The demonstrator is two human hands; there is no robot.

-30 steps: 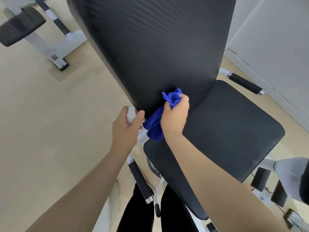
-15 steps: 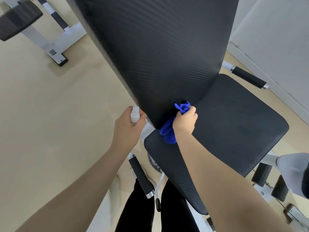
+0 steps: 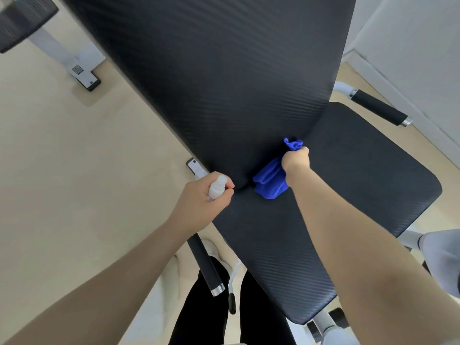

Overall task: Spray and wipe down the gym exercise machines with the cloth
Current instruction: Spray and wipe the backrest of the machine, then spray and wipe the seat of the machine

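Observation:
A gym machine fills the view, with a tall black backrest pad [image 3: 219, 78] and a black seat pad [image 3: 348, 195] below it. My right hand [image 3: 295, 161] grips a bunched blue cloth [image 3: 268, 181] and presses it into the crease where backrest meets seat. My left hand [image 3: 201, 202] holds a small white spray bottle [image 3: 217, 186] at the left edge of the seat, its nozzle showing above my fingers; the bottle's body is hidden in my fist.
Black-gripped handles stick out on both sides of the seat, one at lower left [image 3: 205, 265] and one at upper right [image 3: 378, 110]. Another machine's white frame [image 3: 62, 53] stands on the beige floor at upper left. A white wall [image 3: 410, 46] runs along the right. My legs show below.
My right hand has slid the cloth rightward and down along the base of the backrest into the crease. My left hand with the bottle stayed near the seat's left edge.

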